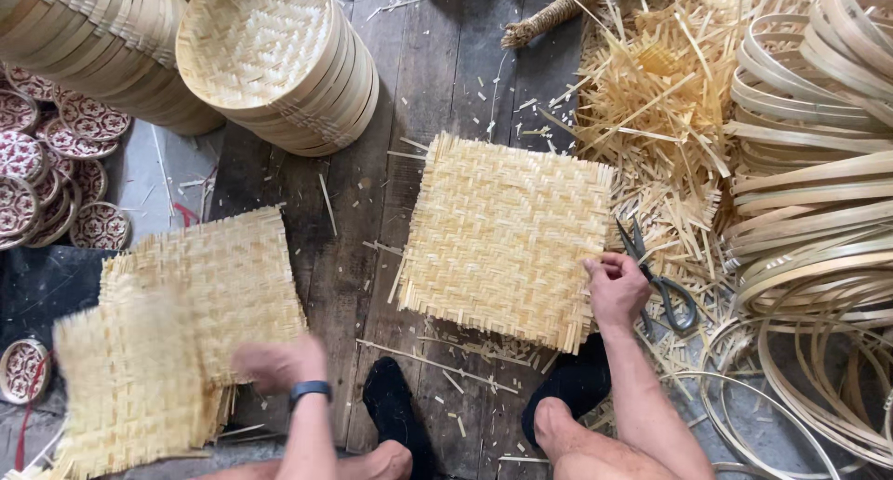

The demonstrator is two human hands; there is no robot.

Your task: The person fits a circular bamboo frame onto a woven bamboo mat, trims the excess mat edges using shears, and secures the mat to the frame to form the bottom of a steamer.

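Head view. Square pale-yellow woven bamboo mat (502,243): lies flat on the dark wooden plank floor (428,80), between the two hands and just ahead of the black-socked feet (395,410). Judged light, thin and springy, bending readily across the weave; the cut strip ends fringing every side look sharp and liable to fray, so the firmer hold is likely a little inside the border, not on the loose tips.

Right hand (616,289): fingers curled narrow, pinching the mat's right edge near its lower corner. Dark metal scissors (662,280) lie just beside it on a heap of bamboo offcuts (651,117).

Left hand (277,361): blurred; rests on or just over a stack of similar woven mats (200,285) at the left. How far its fingers are spread, I cannot tell. A dark wristband sits on that wrist.

Surroundings: stacked round woven bamboo trays (279,61) at upper left; coiled bamboo hoops (819,192) at right; small red-and-white patterned round pieces (56,178) at far left.
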